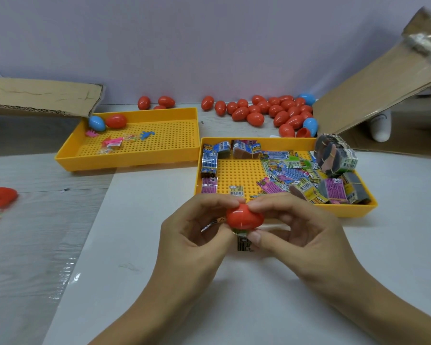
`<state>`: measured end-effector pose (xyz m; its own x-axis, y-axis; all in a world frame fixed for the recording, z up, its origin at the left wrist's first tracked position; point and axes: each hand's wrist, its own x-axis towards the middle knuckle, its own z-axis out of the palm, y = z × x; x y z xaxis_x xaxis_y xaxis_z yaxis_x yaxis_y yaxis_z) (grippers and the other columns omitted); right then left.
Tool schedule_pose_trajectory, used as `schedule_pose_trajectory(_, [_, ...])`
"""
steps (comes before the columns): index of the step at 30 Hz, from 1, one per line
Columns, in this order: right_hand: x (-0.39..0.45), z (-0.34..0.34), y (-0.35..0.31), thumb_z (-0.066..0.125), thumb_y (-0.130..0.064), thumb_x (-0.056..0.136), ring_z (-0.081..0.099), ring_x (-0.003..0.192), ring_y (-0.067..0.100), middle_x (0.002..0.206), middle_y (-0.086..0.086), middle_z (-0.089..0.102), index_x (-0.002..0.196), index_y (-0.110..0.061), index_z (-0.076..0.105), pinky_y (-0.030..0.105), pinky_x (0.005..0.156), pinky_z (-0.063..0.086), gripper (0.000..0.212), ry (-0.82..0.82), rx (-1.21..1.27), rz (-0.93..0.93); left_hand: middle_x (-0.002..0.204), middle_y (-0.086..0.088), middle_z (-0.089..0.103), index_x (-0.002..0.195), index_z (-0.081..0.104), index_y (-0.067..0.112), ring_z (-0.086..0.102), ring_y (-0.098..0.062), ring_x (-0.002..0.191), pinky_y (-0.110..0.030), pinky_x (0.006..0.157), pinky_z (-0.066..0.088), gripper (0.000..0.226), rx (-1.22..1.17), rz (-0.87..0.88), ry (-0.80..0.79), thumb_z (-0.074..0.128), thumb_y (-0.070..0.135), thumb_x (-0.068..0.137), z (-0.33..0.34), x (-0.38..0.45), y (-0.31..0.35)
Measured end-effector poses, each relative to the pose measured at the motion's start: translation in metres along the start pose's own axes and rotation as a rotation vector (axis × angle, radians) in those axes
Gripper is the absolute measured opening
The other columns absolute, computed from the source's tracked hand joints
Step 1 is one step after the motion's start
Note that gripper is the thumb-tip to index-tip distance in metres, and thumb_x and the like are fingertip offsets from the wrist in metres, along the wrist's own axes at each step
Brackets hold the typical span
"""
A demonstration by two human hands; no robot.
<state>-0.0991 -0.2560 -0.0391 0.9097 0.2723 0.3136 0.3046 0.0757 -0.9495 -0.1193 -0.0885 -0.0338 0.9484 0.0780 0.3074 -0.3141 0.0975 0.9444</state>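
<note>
Centrally, above the near worktop (234, 295), one red egg (244, 217) is held by two hands. The left hand (194, 235) and right hand (299, 232) both pinch it with curled fingers, a paper slip (244, 244) poking out below. Beyond stand two yellow trays, the left tray (125, 163) and the right tray (346, 210); three blue eggs (96, 123) (307, 98) (310, 126) lie farther off.

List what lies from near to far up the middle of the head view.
red egg pinched by left hand and right hand → yellow tray of folded leaflets → heap of eggs → wall
</note>
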Motion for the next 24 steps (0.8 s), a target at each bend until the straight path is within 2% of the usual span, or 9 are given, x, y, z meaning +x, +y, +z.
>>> schedule_pose_trajectory(3, [0.0, 0.001, 0.0, 0.075, -0.002, 0.076, 0.068, 0.099, 0.024, 0.103, 0.003, 0.071, 0.102, -0.026, 0.074, 0.04, 0.07, 0.062, 0.036, 0.008, 0.01, 0.026, 0.097, -0.002, 0.076, 0.093, 0.074, 0.018, 0.072, -0.018, 0.098, -0.019, 0.08, 0.055, 0.035, 0.017, -0.019, -0.002, 0.058, -0.008, 0.077, -0.001, 0.0, 0.001])
schedule_pose_trajectory(7, [0.0, 0.001, -0.003, 0.075, -0.007, 0.076, 0.07, 0.09, 0.019, 0.1, 0.005, 0.074, 0.107, -0.027, 0.074, 0.034, 0.067, 0.061, 0.037, 0.04, 0.049, 0.071, 0.097, 0.0, 0.076, 0.1, 0.073, 0.025, 0.072, -0.019, 0.098, -0.023, 0.082, 0.056, 0.031, 0.059, -0.065, -0.018, 0.062, 0.003, 0.08, -0.002, 0.0, 0.003])
schedule_pose_trajectory(10, [0.0, 0.001, -0.006, 0.076, -0.013, 0.077, 0.071, 0.081, 0.017, 0.097, 0.005, 0.075, 0.107, -0.026, 0.075, 0.03, 0.066, 0.059, 0.034, 0.061, 0.057, 0.107, 0.099, 0.0, 0.076, 0.1, 0.074, 0.028, 0.073, -0.021, 0.098, -0.032, 0.084, 0.059, 0.022, 0.043, -0.098, -0.021, 0.067, 0.021, 0.081, -0.002, -0.001, 0.004])
schedule_pose_trajectory(13, [-0.001, 0.002, -0.009, 0.078, -0.023, 0.076, 0.071, 0.078, 0.017, 0.095, 0.005, 0.075, 0.107, -0.027, 0.075, 0.028, 0.064, 0.059, 0.031, 0.059, 0.03, 0.123, 0.095, 0.0, 0.076, 0.094, 0.075, 0.027, 0.075, -0.022, 0.09, -0.032, 0.077, 0.061, 0.02, 0.02, -0.122, -0.006, 0.064, 0.035, 0.08, 0.0, -0.001, 0.006])
schedule_pose_trajectory(19, [-0.001, 0.002, -0.01, 0.078, -0.025, 0.076, 0.072, 0.081, 0.021, 0.093, 0.005, 0.075, 0.106, -0.025, 0.076, 0.029, 0.064, 0.059, 0.029, 0.063, 0.015, 0.139, 0.09, -0.002, 0.075, 0.09, 0.074, 0.026, 0.075, -0.028, 0.079, -0.031, 0.069, 0.061, 0.02, 0.017, -0.149, 0.005, 0.066, 0.041, 0.079, 0.0, -0.002, 0.007])
schedule_pose_trajectory(24, [0.0, 0.001, -0.01, 0.081, -0.024, 0.075, 0.072, 0.08, 0.019, 0.095, 0.005, 0.075, 0.104, -0.029, 0.076, 0.029, 0.064, 0.059, 0.03, 0.041, 0.031, 0.118, 0.091, -0.002, 0.076, 0.091, 0.074, 0.027, 0.075, -0.025, 0.084, -0.031, 0.072, 0.061, 0.02, 0.019, -0.131, 0.005, 0.068, 0.039, 0.077, 0.0, -0.001, 0.006])
